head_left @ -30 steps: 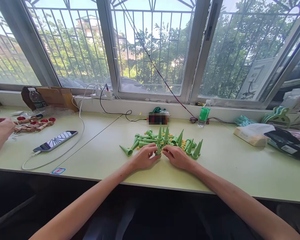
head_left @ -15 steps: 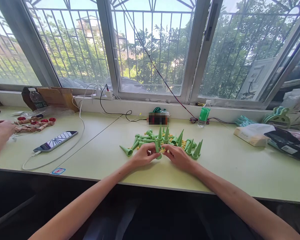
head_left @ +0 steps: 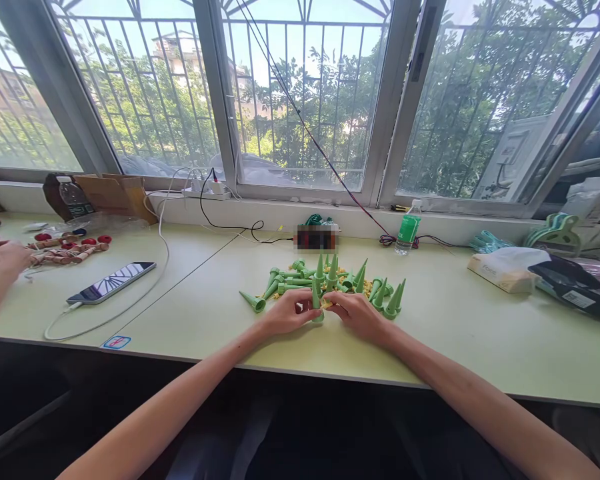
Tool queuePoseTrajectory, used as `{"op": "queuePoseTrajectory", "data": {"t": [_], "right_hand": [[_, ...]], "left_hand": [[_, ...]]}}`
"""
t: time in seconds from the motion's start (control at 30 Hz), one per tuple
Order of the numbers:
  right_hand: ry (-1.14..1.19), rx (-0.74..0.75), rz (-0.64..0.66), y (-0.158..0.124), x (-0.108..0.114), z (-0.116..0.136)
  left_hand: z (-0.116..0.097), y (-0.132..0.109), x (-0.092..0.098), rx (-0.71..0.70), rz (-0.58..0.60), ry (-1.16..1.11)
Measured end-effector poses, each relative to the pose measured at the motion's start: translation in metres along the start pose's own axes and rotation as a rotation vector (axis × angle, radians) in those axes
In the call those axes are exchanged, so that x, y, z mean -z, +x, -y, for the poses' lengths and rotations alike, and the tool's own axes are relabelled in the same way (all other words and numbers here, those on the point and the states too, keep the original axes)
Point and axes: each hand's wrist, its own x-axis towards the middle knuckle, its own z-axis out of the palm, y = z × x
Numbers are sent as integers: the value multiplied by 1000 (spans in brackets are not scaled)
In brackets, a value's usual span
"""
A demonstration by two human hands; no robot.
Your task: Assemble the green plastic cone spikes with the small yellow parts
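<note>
My left hand is closed round a green plastic spike, which stands point up near the front of the table. From the right, my right hand pinches a small yellow piece against the side of that spike. Whether the piece sits in the spike or only touches it, I cannot tell. Just behind my hands lies a pile of similar green spikes, some upright, others on their sides, with small yellow pieces among them. Several upright spikes stand just right of my right hand.
A phone on a white cable lies to the left. Another person's hand is at the far left, beside wooden pieces with red balls. At the back stands a bottle. A tissue pack and a black bag lie right.
My right fingers have shifted slightly, and the yellow piece shows more clearly against the spike. The spike has moved very slightly right. The other person's hand has shifted a little.
</note>
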Motion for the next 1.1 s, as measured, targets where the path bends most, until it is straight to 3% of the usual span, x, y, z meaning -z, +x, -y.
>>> {"op": "queuePoseTrajectory", "data": {"t": [1.1], "right_hand": [[-102, -78, 129, 2, -1, 2]], "left_hand": [[3, 1, -4, -81, -76, 180]]}}
